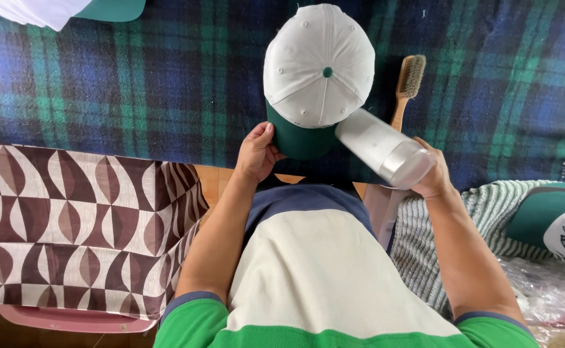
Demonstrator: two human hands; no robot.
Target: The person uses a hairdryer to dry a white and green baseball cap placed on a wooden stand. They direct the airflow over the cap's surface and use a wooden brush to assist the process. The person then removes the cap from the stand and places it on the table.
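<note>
A white baseball cap (318, 64) with a green brim and green top button lies on a blue and green plaid blanket (134, 84). My left hand (256, 153) grips the green brim at its near left edge. My right hand (432, 174) holds a white cylindrical bottle (382, 148) with a silvery end, tilted so its far end points at the cap's brim. A wooden-handled brush (408, 84) rests on the blanket just right of the cap, partly hidden behind the bottle.
A brown and white patterned cloth (69, 225) covers a surface at the left. A striped knitted cloth (488, 212), another green and white cap (556, 222) and clear plastic wrap (546, 296) lie at the right. More white and green fabric (69, 9) sits at the top left.
</note>
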